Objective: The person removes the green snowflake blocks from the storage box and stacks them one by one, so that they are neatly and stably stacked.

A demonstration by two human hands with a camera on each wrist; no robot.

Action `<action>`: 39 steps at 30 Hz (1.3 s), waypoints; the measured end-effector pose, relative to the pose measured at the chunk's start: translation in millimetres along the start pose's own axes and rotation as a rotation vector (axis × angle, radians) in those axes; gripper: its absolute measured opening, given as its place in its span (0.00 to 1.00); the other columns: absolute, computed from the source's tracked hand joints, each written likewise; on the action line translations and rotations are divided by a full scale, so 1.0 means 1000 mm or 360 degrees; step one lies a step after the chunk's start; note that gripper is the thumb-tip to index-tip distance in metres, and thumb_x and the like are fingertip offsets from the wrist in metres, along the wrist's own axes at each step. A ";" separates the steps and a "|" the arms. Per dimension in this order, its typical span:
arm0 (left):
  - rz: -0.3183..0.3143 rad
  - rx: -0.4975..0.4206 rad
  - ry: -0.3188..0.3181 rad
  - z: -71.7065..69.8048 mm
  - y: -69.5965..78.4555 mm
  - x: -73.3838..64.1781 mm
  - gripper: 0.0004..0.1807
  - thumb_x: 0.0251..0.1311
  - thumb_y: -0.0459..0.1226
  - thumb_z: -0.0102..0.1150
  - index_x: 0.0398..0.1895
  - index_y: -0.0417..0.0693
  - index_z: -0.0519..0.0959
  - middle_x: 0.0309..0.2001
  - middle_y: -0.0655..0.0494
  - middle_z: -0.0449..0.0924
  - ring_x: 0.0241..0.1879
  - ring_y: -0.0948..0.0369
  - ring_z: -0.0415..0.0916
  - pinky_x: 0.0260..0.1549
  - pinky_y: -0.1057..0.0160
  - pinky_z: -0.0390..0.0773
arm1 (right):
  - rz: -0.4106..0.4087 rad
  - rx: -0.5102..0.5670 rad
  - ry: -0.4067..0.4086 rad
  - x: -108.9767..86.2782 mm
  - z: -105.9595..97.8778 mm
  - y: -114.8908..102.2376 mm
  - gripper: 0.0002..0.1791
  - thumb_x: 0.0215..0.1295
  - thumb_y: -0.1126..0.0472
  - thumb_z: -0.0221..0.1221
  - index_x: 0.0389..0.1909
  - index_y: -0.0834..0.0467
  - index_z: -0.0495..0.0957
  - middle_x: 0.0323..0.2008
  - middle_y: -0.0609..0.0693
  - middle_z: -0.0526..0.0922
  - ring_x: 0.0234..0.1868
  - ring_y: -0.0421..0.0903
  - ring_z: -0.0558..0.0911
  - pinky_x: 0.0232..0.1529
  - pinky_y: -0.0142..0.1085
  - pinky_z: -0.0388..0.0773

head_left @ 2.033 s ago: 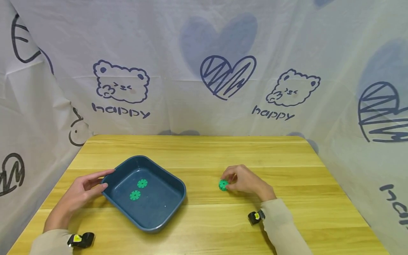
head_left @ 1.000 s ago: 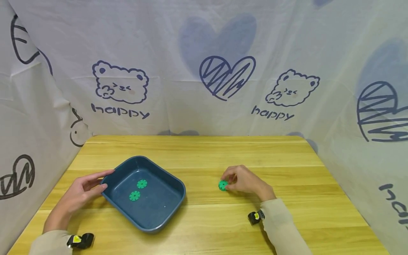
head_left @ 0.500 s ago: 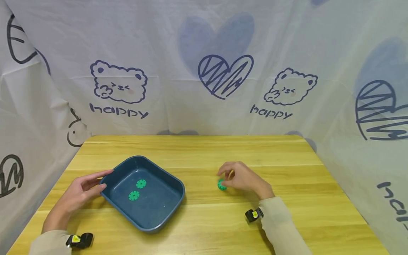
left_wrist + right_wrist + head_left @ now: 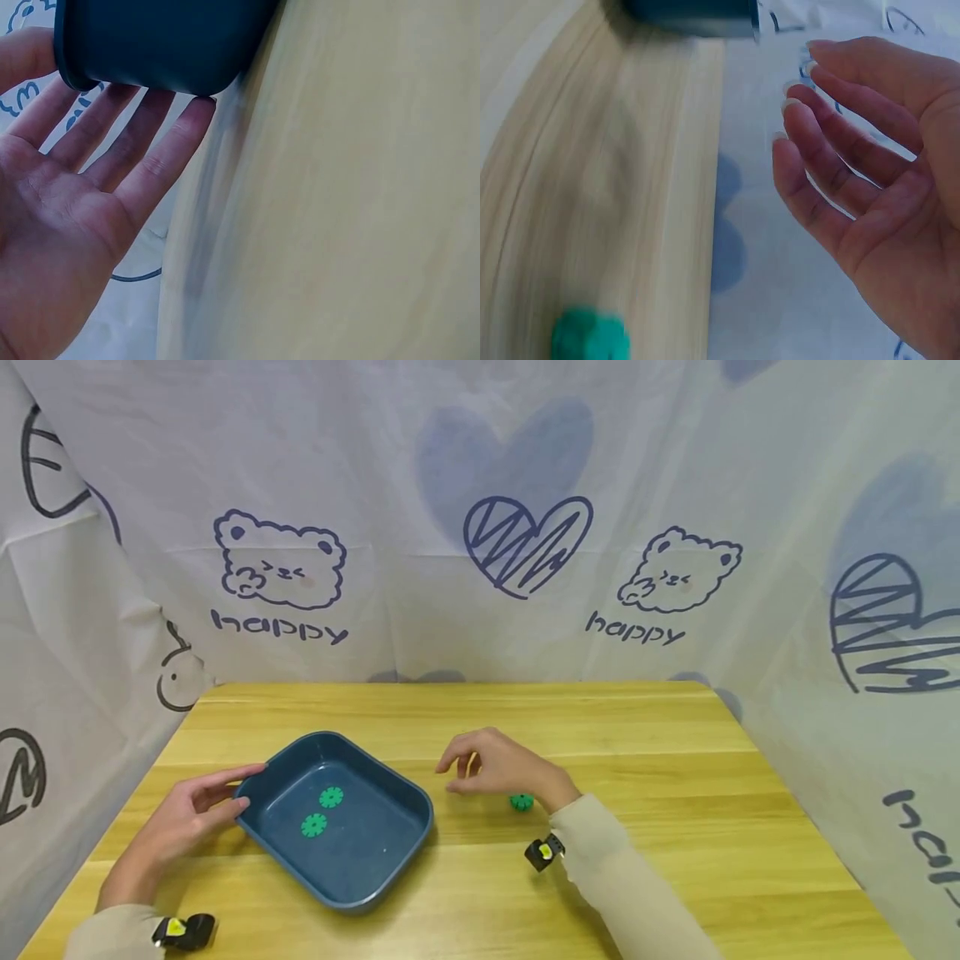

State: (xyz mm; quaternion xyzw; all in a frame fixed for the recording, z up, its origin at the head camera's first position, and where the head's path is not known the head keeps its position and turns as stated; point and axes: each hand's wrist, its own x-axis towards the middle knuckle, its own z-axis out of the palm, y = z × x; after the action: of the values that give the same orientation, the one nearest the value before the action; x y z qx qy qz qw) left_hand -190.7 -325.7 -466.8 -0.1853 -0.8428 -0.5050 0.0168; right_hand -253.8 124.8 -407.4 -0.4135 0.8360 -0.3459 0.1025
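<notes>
At the left of the table, a dark blue plastic basin (image 4: 360, 852) holds two green notched plastic discs, one (image 4: 331, 797) farther back than the other (image 4: 314, 825). My left hand (image 4: 176, 818) touches the basin's left corner. In the left wrist view its fairly straight fingers (image 4: 161, 161) meet the basin's outer wall, and the thumb lies by the rim. My right hand (image 4: 502, 764) is in the air just right of the basin, fingers loosely bent, nothing between them. Partly behind its wrist, a green notched piece (image 4: 522, 802) lies on the table; whether it is one disc or several, I cannot tell.
The wooden table (image 4: 675, 860) reaches back to a white cloth (image 4: 420, 610) printed with bears and hearts, which also hangs on both sides. Each wrist wears a small black camera, one on the left (image 4: 197, 932) and one on the right (image 4: 538, 854).
My right hand was at the green piece on the table. It has come off it and moved left toward the basin, leaving the piece behind. The left hand and basin have stayed put.
</notes>
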 end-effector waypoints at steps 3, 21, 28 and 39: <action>-0.0012 0.0032 -0.0006 0.000 0.000 0.000 0.25 0.72 0.32 0.58 0.70 0.36 0.73 0.61 0.88 0.73 0.57 0.87 0.73 0.49 0.84 0.75 | -0.0077 0.0019 -0.0035 0.017 0.010 -0.010 0.09 0.65 0.63 0.70 0.45 0.57 0.88 0.45 0.52 0.88 0.35 0.37 0.82 0.41 0.32 0.86; 0.0006 0.0068 0.0001 -0.004 -0.004 0.004 0.23 0.69 0.28 0.60 0.67 0.36 0.73 0.58 0.87 0.74 0.56 0.87 0.72 0.48 0.84 0.76 | -0.0132 -0.0260 -0.0250 0.086 0.073 -0.048 0.14 0.67 0.60 0.69 0.51 0.59 0.87 0.47 0.52 0.88 0.37 0.32 0.81 0.40 0.15 0.75; 0.0074 0.0101 0.0041 -0.001 -0.004 0.004 0.22 0.68 0.27 0.61 0.65 0.34 0.74 0.57 0.85 0.75 0.56 0.87 0.71 0.52 0.87 0.71 | -0.0129 -0.0425 -0.0278 0.102 0.097 -0.051 0.15 0.66 0.59 0.69 0.52 0.55 0.87 0.48 0.47 0.87 0.42 0.34 0.83 0.42 0.14 0.73; 0.0056 0.0071 0.0005 -0.002 -0.008 0.003 0.23 0.69 0.27 0.59 0.67 0.35 0.73 0.58 0.87 0.73 0.57 0.88 0.70 0.48 0.84 0.75 | -0.0125 -0.0639 -0.0489 0.117 0.119 -0.053 0.21 0.70 0.54 0.66 0.63 0.49 0.82 0.63 0.40 0.82 0.64 0.33 0.77 0.73 0.27 0.64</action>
State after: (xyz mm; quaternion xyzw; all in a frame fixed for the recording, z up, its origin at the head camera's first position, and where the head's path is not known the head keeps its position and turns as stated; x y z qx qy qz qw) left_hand -196.3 -330.2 -471.7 -0.1988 -0.8505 -0.4860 0.0312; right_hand -241.0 -45.0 -446.5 -0.5054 0.8458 -0.1098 0.1307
